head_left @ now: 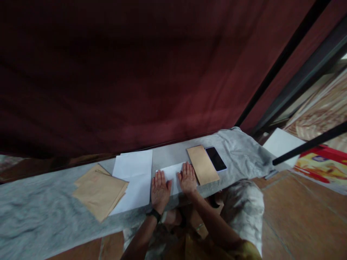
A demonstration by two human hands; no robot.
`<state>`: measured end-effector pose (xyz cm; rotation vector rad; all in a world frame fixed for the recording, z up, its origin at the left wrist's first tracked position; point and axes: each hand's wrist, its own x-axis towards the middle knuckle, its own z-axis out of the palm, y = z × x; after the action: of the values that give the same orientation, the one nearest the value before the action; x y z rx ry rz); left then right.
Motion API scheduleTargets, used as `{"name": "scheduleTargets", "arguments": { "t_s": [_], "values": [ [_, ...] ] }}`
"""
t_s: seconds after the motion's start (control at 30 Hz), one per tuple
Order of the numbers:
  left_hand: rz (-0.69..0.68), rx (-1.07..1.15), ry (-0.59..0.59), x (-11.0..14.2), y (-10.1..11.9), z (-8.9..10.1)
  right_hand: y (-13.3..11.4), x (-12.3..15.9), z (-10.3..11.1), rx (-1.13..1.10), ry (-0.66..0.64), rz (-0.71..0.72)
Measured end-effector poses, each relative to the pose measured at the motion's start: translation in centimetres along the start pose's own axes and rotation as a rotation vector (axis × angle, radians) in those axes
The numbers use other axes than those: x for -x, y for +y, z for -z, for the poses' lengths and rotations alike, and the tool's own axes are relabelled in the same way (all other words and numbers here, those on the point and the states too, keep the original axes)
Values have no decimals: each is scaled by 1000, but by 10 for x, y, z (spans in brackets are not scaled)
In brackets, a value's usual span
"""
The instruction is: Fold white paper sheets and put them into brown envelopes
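Note:
A folded-looking sheet of white paper [175, 180] lies in front of me on the grey cloth. My left hand [160, 189] rests flat on its left end, fingers stretched out. On its right end my right hand [187, 178] presses flat, fingers likewise extended. Just right of that hand is a brown envelope [203, 165], with a dark-screened phone [216, 159] beside it. To the left of my left hand lie larger white sheets [135, 180]. Several brown envelopes [100, 191] overlap their left side.
The grey cloth [35, 206] covers a long, narrow bench. Behind it hangs a dark red curtain [162, 72]. Black poles [282, 65] slant down at the right. A red and yellow box [322, 166] and a white board [283, 144] stand near the tiled floor [306, 220].

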<state>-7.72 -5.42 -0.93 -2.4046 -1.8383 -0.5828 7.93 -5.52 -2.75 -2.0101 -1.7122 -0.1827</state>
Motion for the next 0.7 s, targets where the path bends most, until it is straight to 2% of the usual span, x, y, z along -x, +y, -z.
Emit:
{"name": "scheduleTargets", "arguments": {
  "t_s": [0.1,0.27,0.6,0.7],
  "values": [
    [8,-20,-8,0,1,1,1,7,5,13,29,11],
    [8,-15,-28,0,3,5,5,33,19,3,-15,180],
    [39,13,4,9,-1,5,20,58,33,26,41,160],
    [56,22,30,17,5,9,20,61,34,33,52,169]
  ]
}}
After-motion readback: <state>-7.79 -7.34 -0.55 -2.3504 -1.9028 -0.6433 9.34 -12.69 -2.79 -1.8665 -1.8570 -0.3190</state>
